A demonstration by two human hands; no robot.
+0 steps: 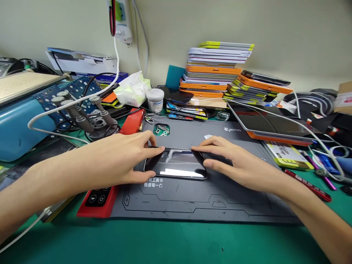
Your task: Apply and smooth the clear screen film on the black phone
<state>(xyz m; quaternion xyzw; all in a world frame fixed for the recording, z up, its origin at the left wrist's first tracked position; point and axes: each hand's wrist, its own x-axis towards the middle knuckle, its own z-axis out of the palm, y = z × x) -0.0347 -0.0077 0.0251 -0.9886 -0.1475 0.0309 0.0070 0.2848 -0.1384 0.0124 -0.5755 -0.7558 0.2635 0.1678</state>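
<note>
A black smartphone (176, 165) lies screen up on a dark grey work mat (192, 198). My left hand (121, 157) grips its left end, fingertips on the far edge and thumb on the near edge. My right hand (233, 161) holds the right end the same way, index finger along the far edge and thumb at the near right corner. Both hands are closed on the phone.
A red control strip (99, 200) borders the mat's left side. Behind are a stack of orange and yellow-edged boxes (217, 69), a white jar (154, 99), a tissue pack (132, 90), a metal fixture (93, 117) and a blue machine (19, 117). A tablet (272, 126), cables and tools lie right.
</note>
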